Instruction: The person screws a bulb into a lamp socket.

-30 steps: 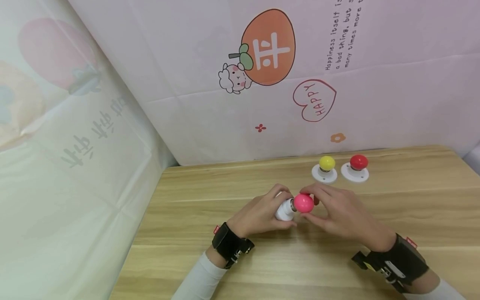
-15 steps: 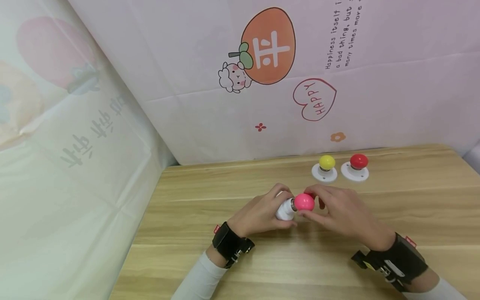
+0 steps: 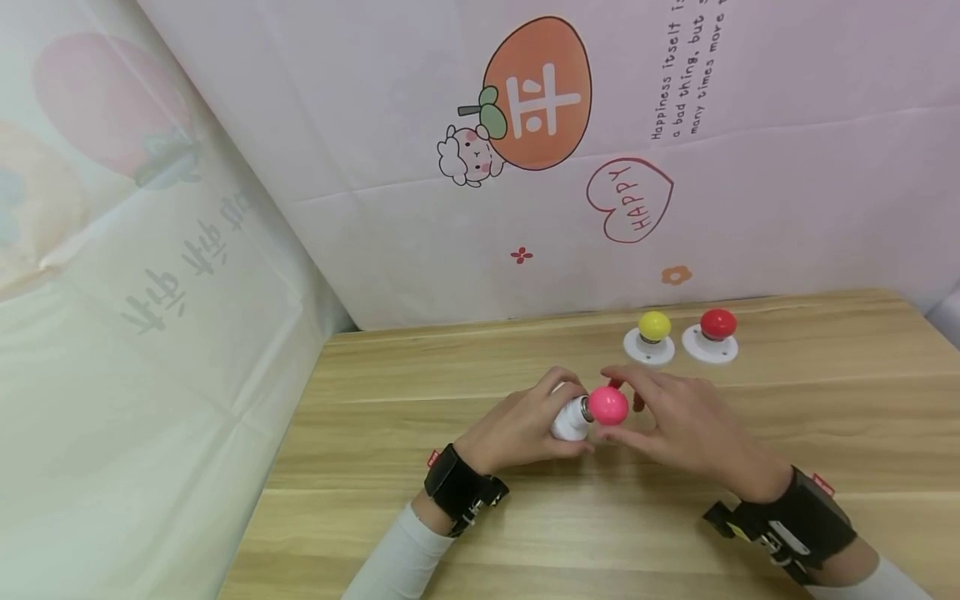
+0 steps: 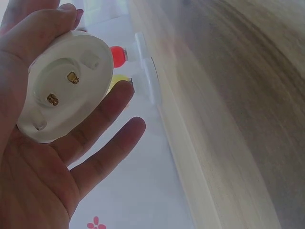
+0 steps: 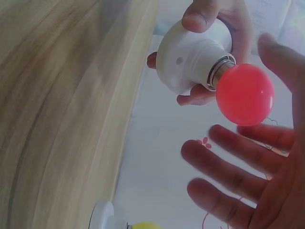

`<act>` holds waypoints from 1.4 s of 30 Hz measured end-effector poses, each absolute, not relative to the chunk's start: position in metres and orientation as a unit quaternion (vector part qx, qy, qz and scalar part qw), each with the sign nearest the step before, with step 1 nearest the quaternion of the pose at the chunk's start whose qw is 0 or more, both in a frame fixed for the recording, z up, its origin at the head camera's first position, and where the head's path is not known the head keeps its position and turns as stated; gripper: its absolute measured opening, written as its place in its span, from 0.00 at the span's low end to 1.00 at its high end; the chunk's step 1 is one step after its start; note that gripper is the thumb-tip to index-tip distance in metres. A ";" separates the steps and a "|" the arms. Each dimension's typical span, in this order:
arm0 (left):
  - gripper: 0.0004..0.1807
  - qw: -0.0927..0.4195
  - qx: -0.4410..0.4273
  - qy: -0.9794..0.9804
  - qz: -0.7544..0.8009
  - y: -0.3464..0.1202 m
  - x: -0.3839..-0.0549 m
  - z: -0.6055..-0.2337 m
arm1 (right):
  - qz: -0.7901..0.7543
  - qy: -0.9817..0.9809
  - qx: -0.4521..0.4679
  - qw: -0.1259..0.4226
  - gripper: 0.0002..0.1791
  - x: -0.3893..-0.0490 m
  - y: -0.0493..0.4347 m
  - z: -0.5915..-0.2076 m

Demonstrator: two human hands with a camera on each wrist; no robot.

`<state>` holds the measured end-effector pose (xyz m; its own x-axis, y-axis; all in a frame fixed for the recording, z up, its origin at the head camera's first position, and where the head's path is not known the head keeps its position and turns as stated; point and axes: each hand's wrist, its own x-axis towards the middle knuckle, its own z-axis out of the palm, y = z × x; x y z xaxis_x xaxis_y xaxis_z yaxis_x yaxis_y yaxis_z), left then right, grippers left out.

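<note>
In the head view my left hand (image 3: pixel 528 421) grips a white lamp holder (image 3: pixel 570 422), which is tipped toward the right. Two brass contacts show on the underside of the lamp holder (image 4: pixel 69 88) in the left wrist view. A pink light bulb (image 3: pixel 608 406) has its metal screw base in the socket's mouth, with part of the metal still showing. Around the bulb (image 5: pixel 245 94) my right hand (image 5: pixel 267 167) is spread, thumb on one side and straight fingers on the other. The index fingertip lies right at the bulb's edge in the right wrist view.
At the back of the wooden table (image 3: pixel 420 375) stand a yellow bulb (image 3: pixel 655 325) and a red bulb (image 3: pixel 717 323), each upright in a round white holder. A printed white cloth (image 3: pixel 397 242) hangs behind the table, and another covers the left side.
My right hand's fingers have closed on the pink bulb, turned slightly, then spread away from it. The left hand and lamp holder have stayed in place.
</note>
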<state>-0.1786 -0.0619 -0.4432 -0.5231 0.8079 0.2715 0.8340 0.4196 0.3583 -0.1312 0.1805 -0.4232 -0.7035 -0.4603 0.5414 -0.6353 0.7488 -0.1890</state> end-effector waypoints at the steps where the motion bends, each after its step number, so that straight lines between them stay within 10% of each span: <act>1: 0.31 0.029 -0.488 -0.842 -0.229 -0.062 -0.179 -0.443 | 0.183 -0.903 0.306 0.238 0.42 -0.131 0.181 -0.423; 42: 0.30 0.031 -0.492 -0.840 -0.226 -0.060 -0.177 -0.440 | 0.195 -0.886 0.332 0.259 0.27 -0.131 0.182 -0.420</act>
<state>-0.1769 -0.0602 -0.4405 -0.5134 0.8130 0.2745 0.8410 0.4131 0.3495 -0.1305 0.1818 -0.4200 -0.6448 -0.4871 0.5891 -0.6895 0.7033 -0.1730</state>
